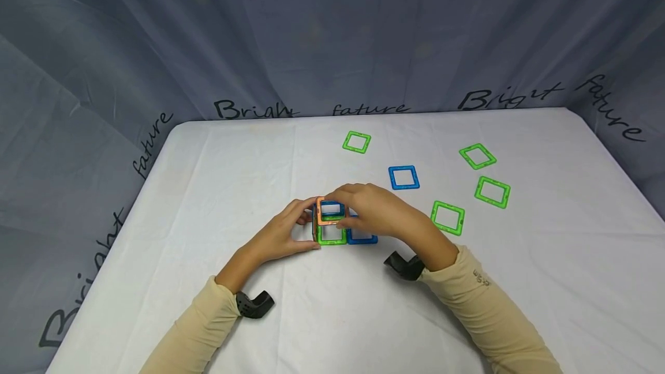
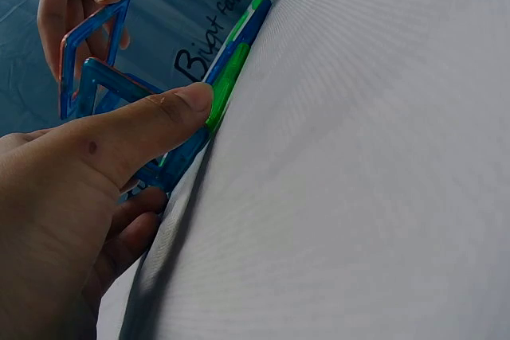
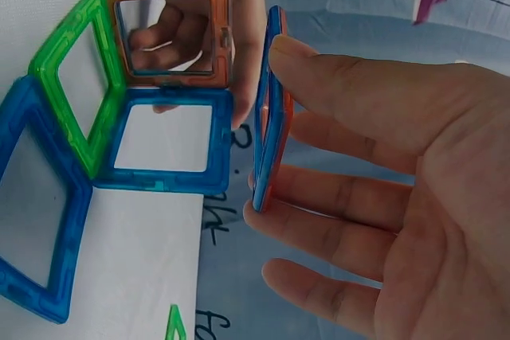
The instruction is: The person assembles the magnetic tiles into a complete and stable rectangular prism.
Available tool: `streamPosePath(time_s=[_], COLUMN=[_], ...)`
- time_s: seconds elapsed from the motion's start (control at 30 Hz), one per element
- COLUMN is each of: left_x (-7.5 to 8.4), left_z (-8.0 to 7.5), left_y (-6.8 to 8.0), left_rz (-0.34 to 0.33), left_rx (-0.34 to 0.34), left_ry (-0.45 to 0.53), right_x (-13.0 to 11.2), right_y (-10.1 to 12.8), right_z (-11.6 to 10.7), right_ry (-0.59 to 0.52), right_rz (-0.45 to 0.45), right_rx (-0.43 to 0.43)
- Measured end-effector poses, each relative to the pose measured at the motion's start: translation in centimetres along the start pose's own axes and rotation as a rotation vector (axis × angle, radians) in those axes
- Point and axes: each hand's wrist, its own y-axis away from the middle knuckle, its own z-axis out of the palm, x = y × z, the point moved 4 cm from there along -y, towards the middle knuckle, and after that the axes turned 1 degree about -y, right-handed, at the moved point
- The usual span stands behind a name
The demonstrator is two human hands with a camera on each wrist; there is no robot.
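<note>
My left hand [image 1: 280, 235] holds the left side of a small build of square magnetic tiles, its thumb by the base and its fingers behind an upright orange tile [image 3: 171, 80]. A blue tile [image 3: 219, 145] also stands upright, joined to the orange one. Flat on the table lie the green base tile [image 1: 332, 242] and, beside it, a blue tile [image 1: 363, 240]. My right hand [image 1: 376, 209] pinches an orange-and-blue tile piece [image 3: 273, 117] between thumb and fingers. That piece is above the upright tiles, apart from them in the right wrist view.
Loose green tiles [image 1: 448, 218] lie right of the build, with two more farther right, including a green tile [image 1: 492, 192]. A blue tile [image 1: 404, 178] and another green tile [image 1: 357, 142] lie behind it. Grey curtains [image 1: 332, 45] border the white table [image 1: 234, 160].
</note>
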Motion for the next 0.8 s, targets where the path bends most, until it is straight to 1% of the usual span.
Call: streamPosePath(time_s=[0.6, 0.8], left_x=[0.1, 0.1], left_z=[0.0, 0.0], left_y=[-0.1, 0.0], left_rz=[0.016, 0.013], left_rx=[0.004, 0.005], left_ry=[-0.003, -0.007], right_x=[-1.0, -1.2], right_y=[0.0, -0.1], right_z=[0.4, 0.5], right_ry=[0.083, 0.092], right_rz=[-0.005, -0.01], right_rx=[-0.011, -0.011])
